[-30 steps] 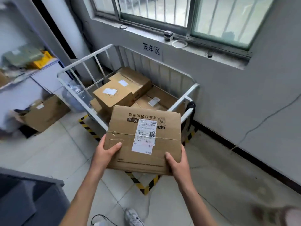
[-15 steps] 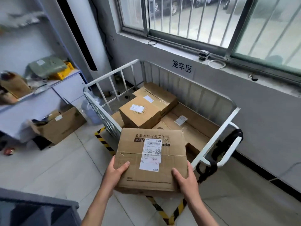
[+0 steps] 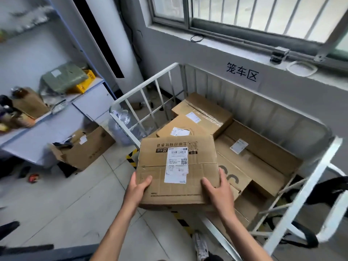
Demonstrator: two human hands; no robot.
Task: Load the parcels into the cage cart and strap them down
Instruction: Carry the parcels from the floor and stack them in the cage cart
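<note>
W/ left hand [image 3: 138,187] curled round near-left corner, thumb on top, gripping labelled cardboard parcel [image 3: 177,170]; right hand [image 3: 218,191] same at near-right corner. Holding it level over cage cart [image 3: 308,185] near rail. Lower flat w/ even grips, clear of taller stacked box [image 3: 203,112], onto low flat boxes [image 3: 259,161] at right.

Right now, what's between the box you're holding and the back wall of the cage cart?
Head view: two smaller labelled parcels lie there, the nearer parcel just beyond the held box, the farther parcel behind it, toward the cart's back wall.
</note>
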